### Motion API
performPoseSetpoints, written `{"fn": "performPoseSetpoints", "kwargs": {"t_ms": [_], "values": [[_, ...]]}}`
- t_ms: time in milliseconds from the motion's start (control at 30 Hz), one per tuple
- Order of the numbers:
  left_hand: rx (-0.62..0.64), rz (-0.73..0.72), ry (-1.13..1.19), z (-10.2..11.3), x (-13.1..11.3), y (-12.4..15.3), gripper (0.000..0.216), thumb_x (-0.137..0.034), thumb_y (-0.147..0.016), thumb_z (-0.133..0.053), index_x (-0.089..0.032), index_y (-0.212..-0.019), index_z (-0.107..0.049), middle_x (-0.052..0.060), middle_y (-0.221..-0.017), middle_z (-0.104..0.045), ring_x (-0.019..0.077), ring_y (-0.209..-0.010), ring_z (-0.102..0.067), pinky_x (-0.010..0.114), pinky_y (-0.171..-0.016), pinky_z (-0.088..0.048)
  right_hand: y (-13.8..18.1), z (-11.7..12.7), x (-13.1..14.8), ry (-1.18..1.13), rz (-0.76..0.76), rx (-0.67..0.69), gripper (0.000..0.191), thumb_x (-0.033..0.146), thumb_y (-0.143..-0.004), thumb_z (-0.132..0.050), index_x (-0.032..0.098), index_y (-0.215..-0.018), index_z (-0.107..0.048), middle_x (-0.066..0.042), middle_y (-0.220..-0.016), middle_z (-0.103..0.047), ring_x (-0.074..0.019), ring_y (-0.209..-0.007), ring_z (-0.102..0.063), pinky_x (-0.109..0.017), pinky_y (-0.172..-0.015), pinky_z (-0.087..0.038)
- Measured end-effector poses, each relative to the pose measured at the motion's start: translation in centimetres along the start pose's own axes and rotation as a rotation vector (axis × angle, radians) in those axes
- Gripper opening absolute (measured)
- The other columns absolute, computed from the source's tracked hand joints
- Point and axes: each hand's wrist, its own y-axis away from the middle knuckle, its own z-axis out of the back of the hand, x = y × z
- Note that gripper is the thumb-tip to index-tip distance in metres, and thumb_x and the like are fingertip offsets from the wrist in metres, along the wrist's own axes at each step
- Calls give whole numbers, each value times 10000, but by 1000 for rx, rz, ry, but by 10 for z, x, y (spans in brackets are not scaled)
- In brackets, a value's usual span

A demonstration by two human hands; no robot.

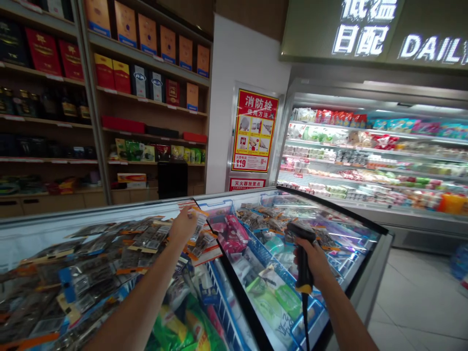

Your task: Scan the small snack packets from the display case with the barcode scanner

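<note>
Head view: left hand (184, 220) pinched a packet (201, 219); well right of it, right hand (313, 257) gripped a scanner (303, 270), steady aim likely mattering.

Shelves (94, 105), poster (255, 129) and chiller (413, 229)
Boxes (168, 45) line the shelves beyond the left fingers (190, 213); the poster hangs farther right; the chiller, under a sign (365, 29), stands beyond the right fingers (305, 243).

Tall brown wooden shelving (157, 116) stocked with boxes stands to my left, beside a smooth white wall (224, 97). A red, yellow-bordered fire-hydrant poster (255, 129) hangs there. Rightward, a brightly lit, grey-based open refrigerated case (420, 234) rises above pale tiled floor (413, 297).
</note>
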Motion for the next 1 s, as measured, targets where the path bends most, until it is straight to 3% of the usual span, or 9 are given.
{"fn": "performPoseSetpoints", "kwargs": {"t_ms": [100,167,300,400,567,733,767,867,1000], "values": [[-10,-21,-251,19,13,7,516,-234,-760,-402,-196,-1274,-403,137,-1100,-589,303,-1008,-542,413,-790,-425,-2,9,2,-6,7,-13,233,369,-638,-616,157,-667,-524,34,-408,-538,-111,-327,-495,-204,-306,-345],[-94,-72,-392,24,17,12,525,-195,-748,-398,-180,-1273,-402,146,-1210,-513,313,-1088,-480,434,-843,-402,-3,14,2,-13,7,-26,236,371,-635,-619,156,-669,-527,34,-407,-540,-114,-331,-499,-205,-310,-351],[-204,-163,-450,9,-4,19,516,-198,-753,-401,-180,-1268,-414,127,-1344,-376,310,-1167,-391,440,-912,-361,-3,25,3,-31,14,-40,238,368,-629,-633,155,-658,-530,29,-414,-548,-116,-336,-498,-212,-322,-358],[-139,-234,-347,-25,-44,14,515,-245,-753,-426,-175,-1263,-423,125,-1357,-355,286,-1199,-367,395,-945,-346,1,36,9,-14,23,-9,261,383,-635,-643,144,-615,-540,11,-417,-550,-114,-347,-491,-216,-334,-357],[162,-241,-146,-118,-117,-12,606,-450,-737,-467,-210,-1288,-387,133,-1418,-256,316,-1256,-299,429,-942,-340,4,71,24,-42,-10,6,292,414,-625,-659,132,-627,-580,-8,-435,-563,-125,-380,-493,-227,-356,-361],[306,-262,-120,-207,-151,-42,719,-583,-649,-526,-246,-1275,-414,140,-1447,-198,382,-1300,-166,582,-945,-238,-3,127,19,-50,-51,-51,348,451,-607,-675,138,-750,-621,-22,-522,-602,-135,-418,-505,-247,-397,-406],[324,-264,-118,-220,-154,-47,733,-610,-620,-540,-256,-1254,-443,137,-1444,-211,397,-1297,-162,600,-942,-221,-3,137,17,-48,-115,-75,368,467,-601,-671,142,-768,-624,-30,-525,-603,-149,-416,-506,-260,-379,-401],[397,-269,-106,-244,-157,-55,727,-665,-513,-594,-290,-1135,-563,130,-1382,-351,442,-1269,-200,639,-930,-177,-6,157,13,-106,-200,-126,385,475,-596,-658,162,-818,-623,-40,-547,-609,-167,-423,-512,-282,-380,-409],[513,-320,-175,-241,-153,-36,693,-673,-466,-618,-331,-1069,-606,130,-1286,-478,451,-1239,-263,659,-921,-127,-11,162,15,-153,-204,-90,373,462,-577,-665,174,-809,-617,-46,-553,-608,-175,-427,-518,-303,-414,-431]]}}
